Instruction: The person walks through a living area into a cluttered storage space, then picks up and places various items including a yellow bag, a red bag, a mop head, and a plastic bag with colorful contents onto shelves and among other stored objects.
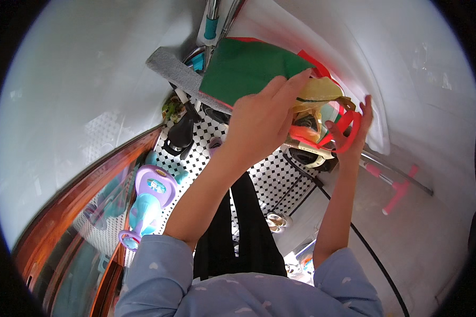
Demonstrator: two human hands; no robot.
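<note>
My left hand (263, 109) reaches across the green fabric bag (250, 67), its fingertips pinching the bag's red-trimmed edge. A red strap (355, 132) of the bag is looped over my right hand (351, 128), which holds it with thumb and fingers spread apart. Between the two hands the bag's mouth gapes. Translucent yellow plastic (321, 89) shows there, with other contents I cannot make out. Part of the bag is hidden behind my left hand.
Behind the bag are a grey mop pad (174, 67) and metal poles (211, 23). A purple and turquoise toy scooter (156, 190) stands by a wood-framed glass door (91, 206). Pale shoes (277, 222) and a pink-handled pole (400, 190) lie rightward. A black cable (373, 249) runs along the wall.
</note>
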